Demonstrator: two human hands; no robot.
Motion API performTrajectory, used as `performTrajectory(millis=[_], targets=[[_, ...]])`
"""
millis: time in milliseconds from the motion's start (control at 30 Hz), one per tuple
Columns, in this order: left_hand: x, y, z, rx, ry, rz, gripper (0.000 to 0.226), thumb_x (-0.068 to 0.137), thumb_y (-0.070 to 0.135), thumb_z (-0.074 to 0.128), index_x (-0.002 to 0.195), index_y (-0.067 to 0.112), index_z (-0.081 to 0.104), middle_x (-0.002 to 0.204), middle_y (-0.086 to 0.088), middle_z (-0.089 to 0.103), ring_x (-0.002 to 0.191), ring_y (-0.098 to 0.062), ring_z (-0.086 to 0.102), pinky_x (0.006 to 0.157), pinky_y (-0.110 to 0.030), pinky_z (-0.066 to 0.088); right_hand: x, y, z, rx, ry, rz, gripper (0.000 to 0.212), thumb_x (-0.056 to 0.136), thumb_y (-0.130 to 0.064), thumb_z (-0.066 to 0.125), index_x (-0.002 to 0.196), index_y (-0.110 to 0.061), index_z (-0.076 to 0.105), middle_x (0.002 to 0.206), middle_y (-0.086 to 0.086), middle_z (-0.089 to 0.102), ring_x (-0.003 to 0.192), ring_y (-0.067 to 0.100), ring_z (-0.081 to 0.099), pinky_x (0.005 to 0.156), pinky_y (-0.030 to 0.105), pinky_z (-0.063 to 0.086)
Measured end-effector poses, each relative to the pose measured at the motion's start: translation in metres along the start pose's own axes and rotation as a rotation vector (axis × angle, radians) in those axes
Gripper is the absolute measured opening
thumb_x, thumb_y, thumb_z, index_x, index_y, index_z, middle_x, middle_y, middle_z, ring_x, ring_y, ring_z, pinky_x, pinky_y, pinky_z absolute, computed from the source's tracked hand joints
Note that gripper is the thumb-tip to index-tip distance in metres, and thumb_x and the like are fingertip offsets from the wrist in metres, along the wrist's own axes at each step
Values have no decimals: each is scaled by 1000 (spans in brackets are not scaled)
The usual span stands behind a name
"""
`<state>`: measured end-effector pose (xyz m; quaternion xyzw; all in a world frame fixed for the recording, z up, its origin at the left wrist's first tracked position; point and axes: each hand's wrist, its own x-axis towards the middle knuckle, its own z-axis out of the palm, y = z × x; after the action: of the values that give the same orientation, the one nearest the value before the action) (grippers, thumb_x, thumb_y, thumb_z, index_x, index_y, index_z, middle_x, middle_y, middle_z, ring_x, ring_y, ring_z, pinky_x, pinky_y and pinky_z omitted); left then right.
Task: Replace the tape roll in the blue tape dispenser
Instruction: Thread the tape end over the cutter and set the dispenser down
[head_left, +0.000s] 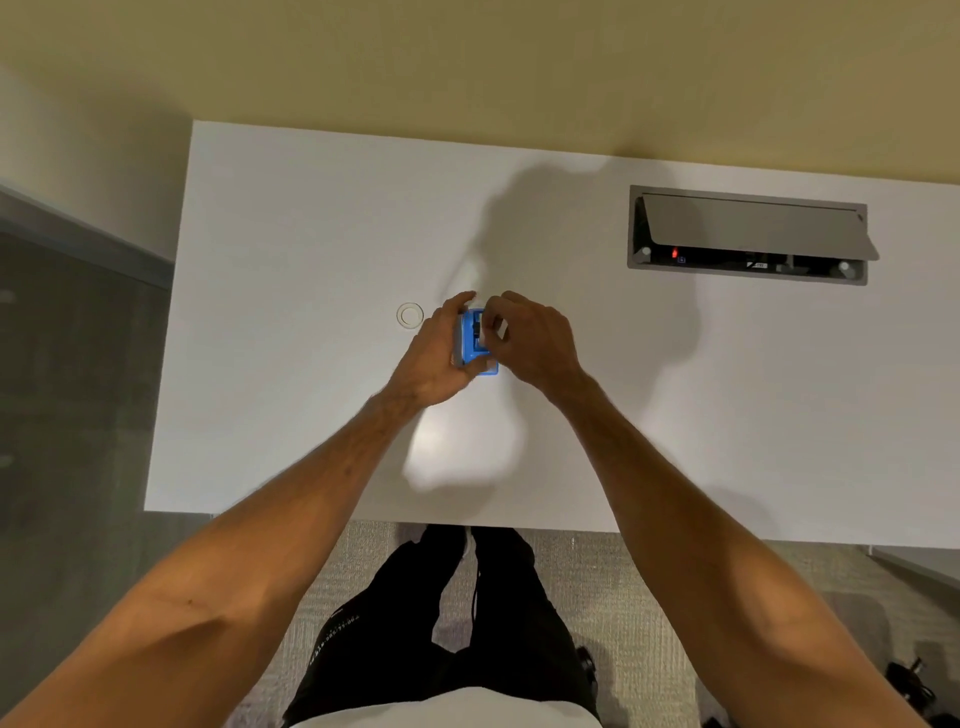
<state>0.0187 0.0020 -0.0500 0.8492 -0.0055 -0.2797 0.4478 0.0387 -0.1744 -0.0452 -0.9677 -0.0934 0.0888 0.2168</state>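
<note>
Clear ring (410, 315) just left of dispenser (475, 343); right side open.

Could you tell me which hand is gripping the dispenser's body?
The left hand, wrapped around the blue dispenser; the right hand only pinches at its top.

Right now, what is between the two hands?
The small blue plastic tape dispenser sits between the left hand and right hand, seen in the head view.

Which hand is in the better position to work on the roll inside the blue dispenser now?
Probably the right hand. Its fingers are pinched at the top opening of the blue dispenser, while the left hand wraps around its side and seems to steady it on the table.
</note>
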Motion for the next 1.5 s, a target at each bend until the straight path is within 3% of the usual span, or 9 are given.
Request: performTrajectory(millis=[100, 200, 333, 800, 1100, 1233, 1367, 1500], targets=[[-3, -9, -1, 73, -65, 22, 117, 81, 35, 91, 169, 20, 15, 168, -2, 38, 155, -24, 42, 130, -45, 36, -3, -1, -1, -22, 28, -52, 14, 98, -30, 67, 100, -16, 68, 91, 0, 70, 59, 17, 51, 59, 29, 39], [-1, -16, -4, 323, -33, 145, 105, 85, 34, 87, 166, 12, 25, 169, -6, 39, 160, -30, 33, 131, -49, 29, -8, -2, -1, -88, 77, -103, 13, 99, -26, 64, 95, -15, 68, 88, -1, 70, 58, 23, 53, 64, 31, 33], [0, -15, -5, 409, -6, 155, 100, 84, 38, 87, 163, 11, 33, 166, -5, 45, 161, -31, 31, 133, -45, 27, -17, -1, 4, -144, 115, -137, 13, 97, -28, 67, 89, -18, 68, 85, -2, 72, 60, 20, 60, 69, 32, 41], [-4, -13, 4, 407, 91, 174, 92, 86, 41, 85, 160, 9, 40, 155, -14, 57, 149, -38, 48, 131, -48, 27, -52, -2, 28, -218, 322, -248, 10, 92, -23, 76, 87, -17, 69, 79, -1, 73, 61, 18, 63, 65, 34, 47], [1, -24, 4, 414, 33, 67, 105, 84, 51, 84, 166, 25, 26, 169, -3, 41, 163, -35, 23, 130, -53, 27, -70, -1, 39, -243, 369, -262, 10, 97, -27, 69, 90, -19, 70, 82, -3, 73, 63, 17, 62, 69, 34, 40], [3, -26, 5, 416, 30, 53, 103, 85, 50, 83, 166, 30, 23, 169, -2, 40, 163, -35, 22, 129, -54, 27, -77, 1, 47, -267, 409, -250, 15, 102, -28, 63, 91, -21, 71, 81, -5, 73, 63, 17, 61, 71, 34, 40], [5, -27, 6, 420, 24, 38, 103, 86, 51, 83, 166, 30, 23, 170, -2, 39, 163, -34, 22, 130, -54, 27, -79, 2, 50, -282, 432, -253, 11, 99, -27, 69, 90, -21, 71, 81, -3, 73, 64, 17, 61, 71, 34, 42], [5, -27, 7, 456, 21, 41, 105, 86, 51, 82, 168, 26, 22, 170, -5, 38, 163, -36, 24, 131, -52, 25, -79, -3, 52, -278, 452, -253, 26, 104, -30, 51, 89, -20, 70, 80, -2, 73, 63, 18, 60, 70, 34, 42]])
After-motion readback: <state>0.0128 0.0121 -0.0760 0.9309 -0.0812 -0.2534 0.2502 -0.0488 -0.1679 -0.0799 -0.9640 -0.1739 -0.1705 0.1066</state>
